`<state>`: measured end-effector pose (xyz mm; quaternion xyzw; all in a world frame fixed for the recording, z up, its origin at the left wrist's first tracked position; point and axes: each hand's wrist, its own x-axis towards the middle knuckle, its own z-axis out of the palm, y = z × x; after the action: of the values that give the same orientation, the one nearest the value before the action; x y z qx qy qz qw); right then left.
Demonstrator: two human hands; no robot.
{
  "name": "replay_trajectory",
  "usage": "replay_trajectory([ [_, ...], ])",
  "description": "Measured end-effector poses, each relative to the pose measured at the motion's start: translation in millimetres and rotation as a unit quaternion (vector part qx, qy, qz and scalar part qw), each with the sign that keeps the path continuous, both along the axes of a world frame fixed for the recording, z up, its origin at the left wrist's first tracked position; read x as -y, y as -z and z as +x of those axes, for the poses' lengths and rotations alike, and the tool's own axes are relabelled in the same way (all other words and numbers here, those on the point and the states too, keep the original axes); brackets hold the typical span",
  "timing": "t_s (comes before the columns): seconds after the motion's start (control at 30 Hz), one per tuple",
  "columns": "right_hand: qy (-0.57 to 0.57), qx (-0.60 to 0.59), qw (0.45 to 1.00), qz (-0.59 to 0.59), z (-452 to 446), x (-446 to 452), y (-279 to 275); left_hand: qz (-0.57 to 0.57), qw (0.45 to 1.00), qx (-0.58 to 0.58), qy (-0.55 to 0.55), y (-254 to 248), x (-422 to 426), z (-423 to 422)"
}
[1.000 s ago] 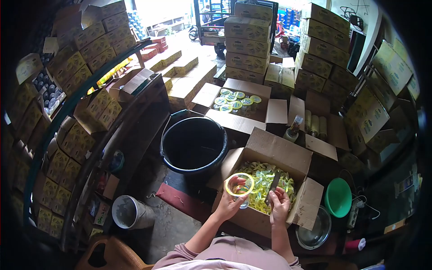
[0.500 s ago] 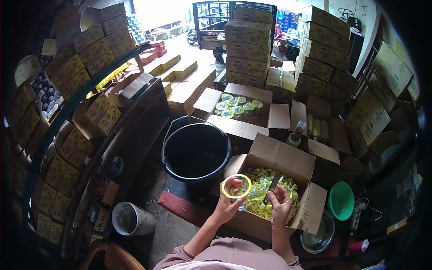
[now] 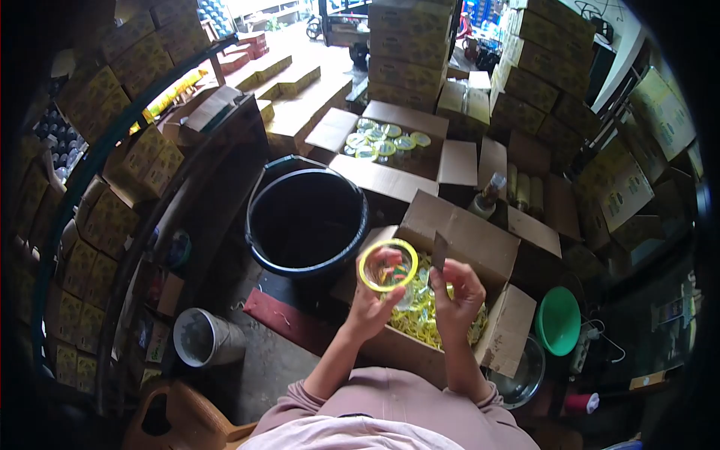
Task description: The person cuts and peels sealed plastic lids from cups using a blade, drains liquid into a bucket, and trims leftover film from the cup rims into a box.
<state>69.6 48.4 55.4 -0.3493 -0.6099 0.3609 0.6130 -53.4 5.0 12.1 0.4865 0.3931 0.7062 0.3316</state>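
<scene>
My left hand [image 3: 367, 309] is wrapped round a clear plastic cup with a yellow rim [image 3: 388, 288], its open mouth tilted toward me. To the right of it, my right hand [image 3: 459, 294] grips a knife [image 3: 440, 253] whose dark flat blade points upward, apart from the cup. Both hands are above an open cardboard box [image 3: 459, 223]. Inside the box lies a heap of yellow and clear plastic trimmings [image 3: 414, 322], partly hidden by my hands.
A large black bucket [image 3: 262, 259] stands left of the box. Behind, another open carton [image 3: 394, 174] holds several yellow-rimmed cups with printed lids. A green bowl [image 3: 559, 321] is at the right, a white pail [image 3: 210, 337] at the left. Stacked cartons [image 3: 409, 45] rise at the back.
The view has tilted downward. The knife has turned more upright, and its blade has moved up along with my right hand. My left hand still holds the cup.
</scene>
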Motion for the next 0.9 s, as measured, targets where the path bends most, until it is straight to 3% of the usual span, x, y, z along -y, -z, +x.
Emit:
replay_trajectory([
  [0.1, 0.072, 0.064, 0.989, 0.108, 0, 2, -3, 0.01, 0.998, 0.054, 0.01, -5, 0, 4],
  [0.2, 0.069, 0.1, 0.98, 0.156, 2, 11, -5, 0.007, 0.998, 0.058, 0.02, -5, 3, 5],
  [0.9, 0.094, 0.13, 0.963, 0.216, 0, 24, 2, 0.026, 0.999, 0.02, 0.018, -12, 14, 8],
])
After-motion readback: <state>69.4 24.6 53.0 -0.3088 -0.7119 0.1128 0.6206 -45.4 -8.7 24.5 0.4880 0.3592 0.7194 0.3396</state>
